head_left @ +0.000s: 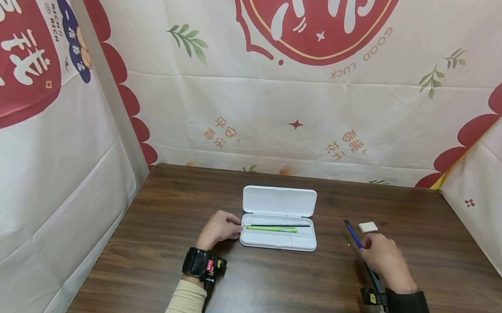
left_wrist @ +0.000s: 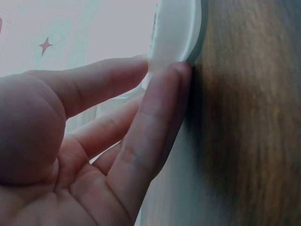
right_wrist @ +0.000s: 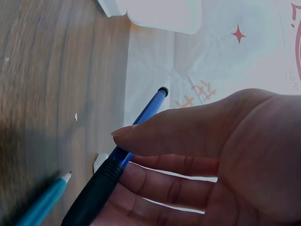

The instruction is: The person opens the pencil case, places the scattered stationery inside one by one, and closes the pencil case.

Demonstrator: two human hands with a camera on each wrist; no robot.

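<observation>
A white pencil case [head_left: 278, 242] lies with its lid up on the table, a green pen [head_left: 272, 229] and a dark pencil [head_left: 303, 225] inside. At its left end, my left hand [head_left: 220, 230] touches the wall with thumb and fingers, seen closely on the case [left_wrist: 176, 28] in the left wrist view. My right hand [head_left: 384, 260] pinches a blue pen [right_wrist: 149, 109] with a black grip between thumb and fingers. Below that pen in the right wrist view is a teal pencil [right_wrist: 44, 201], its tip pointing up.
A white eraser [head_left: 368, 227] lies just beyond my right hand. A small white scrap [right_wrist: 75, 117] is on the brown wooden table [head_left: 158, 208]. Printed cloth hangs behind the table and along both sides.
</observation>
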